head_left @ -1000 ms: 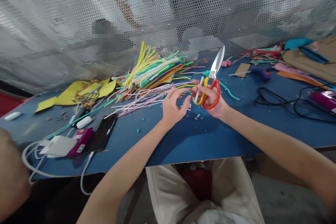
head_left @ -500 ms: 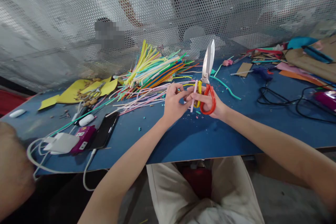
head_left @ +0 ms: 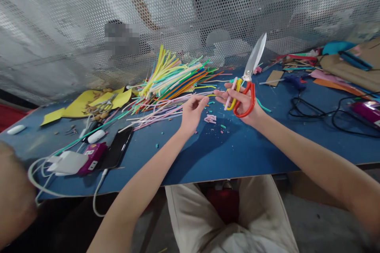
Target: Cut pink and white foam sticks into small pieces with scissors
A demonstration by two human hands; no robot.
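Scissors (head_left: 255, 57) with one red and one yellow handle hang on my right hand (head_left: 247, 104), blades pointing up and away. A short pale pink pipe cleaner piece (head_left: 230, 94) lies across the fingers of that hand, beside the yellow handle; the fingertips are spread. My left hand (head_left: 191, 114) is just to the left, apart from the right, with thumb and forefinger pinched together; whatever may be between them is too small to make out. Below the hands, a small pile of cut pink pieces (head_left: 210, 119) lies on the blue table (head_left: 196, 162).
A large bundle of colourful pipe cleaners (head_left: 178, 77) lies behind my left hand. To the left are a black phone (head_left: 118, 150), white chargers (head_left: 68, 162) and yellow paper (head_left: 78, 102). A glue gun (head_left: 295, 83) with black cable lies right. Someone's arm (head_left: 14, 185) shows at the left edge.
My hands have come apart. The right has moved up and right with the scissors and pink piece, the left slightly left. The pile of pink pieces now shows on the table.
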